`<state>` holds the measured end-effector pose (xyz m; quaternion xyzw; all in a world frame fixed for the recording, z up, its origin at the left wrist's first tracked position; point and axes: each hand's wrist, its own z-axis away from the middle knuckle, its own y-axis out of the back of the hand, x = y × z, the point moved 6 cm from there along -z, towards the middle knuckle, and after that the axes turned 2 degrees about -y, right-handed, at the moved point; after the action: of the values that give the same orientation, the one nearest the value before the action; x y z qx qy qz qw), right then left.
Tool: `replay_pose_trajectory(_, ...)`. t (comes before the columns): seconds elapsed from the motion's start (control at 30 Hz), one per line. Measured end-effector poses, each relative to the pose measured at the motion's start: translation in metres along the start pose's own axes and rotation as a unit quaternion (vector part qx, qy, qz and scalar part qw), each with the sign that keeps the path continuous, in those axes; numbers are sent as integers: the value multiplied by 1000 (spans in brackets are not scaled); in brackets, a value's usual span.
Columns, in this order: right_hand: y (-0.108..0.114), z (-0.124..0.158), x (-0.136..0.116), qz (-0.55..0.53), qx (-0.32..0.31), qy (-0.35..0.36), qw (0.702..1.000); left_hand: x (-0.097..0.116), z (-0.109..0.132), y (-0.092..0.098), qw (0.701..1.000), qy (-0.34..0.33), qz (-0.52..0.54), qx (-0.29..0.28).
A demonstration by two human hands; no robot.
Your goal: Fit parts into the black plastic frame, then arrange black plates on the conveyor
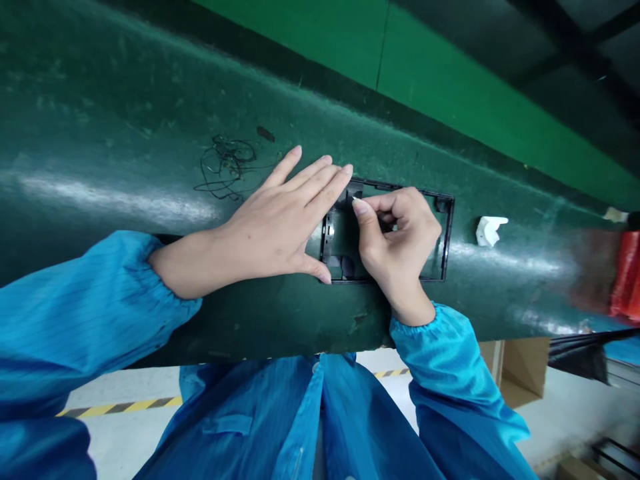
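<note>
A black rectangular plastic frame (447,230) lies flat on the dark green belt (125,153). My left hand (280,223) rests flat on the belt with fingers stretched out, its fingertips and thumb against the frame's left end. My right hand (400,237) sits over the middle of the frame with fingers curled in a pinch. A tiny pale piece shows at its fingertips, too small to name. Both arms wear blue sleeves.
A tangle of thin black wire (225,167) and a small dark scrap (265,133) lie on the belt behind my left hand. A small white part (489,230) sits right of the frame. A red object (627,273) is at the far right. Cardboard boxes (525,373) stand on the floor below.
</note>
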<state>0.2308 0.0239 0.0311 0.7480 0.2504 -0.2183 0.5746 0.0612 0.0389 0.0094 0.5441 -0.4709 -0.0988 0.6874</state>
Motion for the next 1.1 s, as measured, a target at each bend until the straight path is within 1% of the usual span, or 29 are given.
replay_pose_trajectory(0.23,10,-9,2,25,54,34,998,0,0,0,1000,1,-6,-4)
replay_pose_trajectory(0.33,18,-16,8,26,84,32,996,0,1,-1,1000,-1,-14,-7)
replay_pose_trajectory(0.4,22,-19,12,22,86,27,996,0,2,-1,1000,-5,-21,-6)
replay_pose_trajectory(0.5,19,-20,13,6,46,30,998,0,3,-1,1000,-12,-28,-7)
replay_pose_trajectory(0.63,11,-14,3,-47,-10,62,997,-2,4,0,999,-16,-31,-16)
replay_pose_trajectory(0.73,5,-10,2,-53,-44,64,996,-2,4,1,999,-16,-27,-8)
replay_pose_trajectory(0.87,0,-8,5,-57,-80,61,993,-3,6,3,999,-30,2,27)
replay_pose_trajectory(1.03,-1,-6,-1,-84,-95,86,988,-3,9,6,994,-51,46,80)
replay_pose_trajectory(1.1,-2,-6,-3,-91,-102,90,987,-1,10,10,990,-62,57,112)
